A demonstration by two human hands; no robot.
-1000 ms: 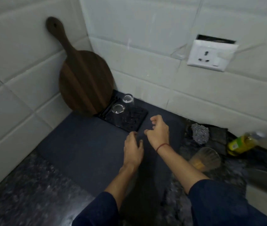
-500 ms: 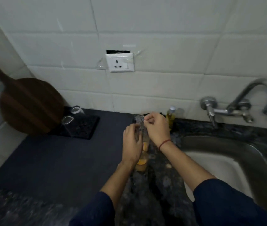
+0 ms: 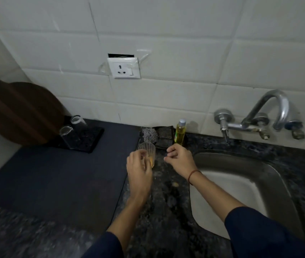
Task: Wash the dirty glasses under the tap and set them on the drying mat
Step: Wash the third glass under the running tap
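Glass (image 3: 147,150) upright against left hand (image 3: 138,169) fingers, right hand (image 3: 180,161) beside.

A drying mat (image 3: 55,175) covers the counter's left part, the sink (image 3: 270,175) is set into its right. At the mat's far left corner lies a small tray (image 3: 90,140) bearing two upturned glasses (image 3: 68,135) — a cutting board (image 3: 23,112) leans on the wall just behind. Between mat and sink stands a ribbed glass (image 3: 148,151), the left hand (image 3: 138,170) around it (the right hand (image 3: 180,160) just beside). Behind, along the wall: steel scrubber (image 3: 149,134), sponge (image 3: 164,136), soap bottle (image 3: 180,132). The tap (image 3: 259,118) juts from the wall above the sink — a socket (image 3: 123,67) further left.
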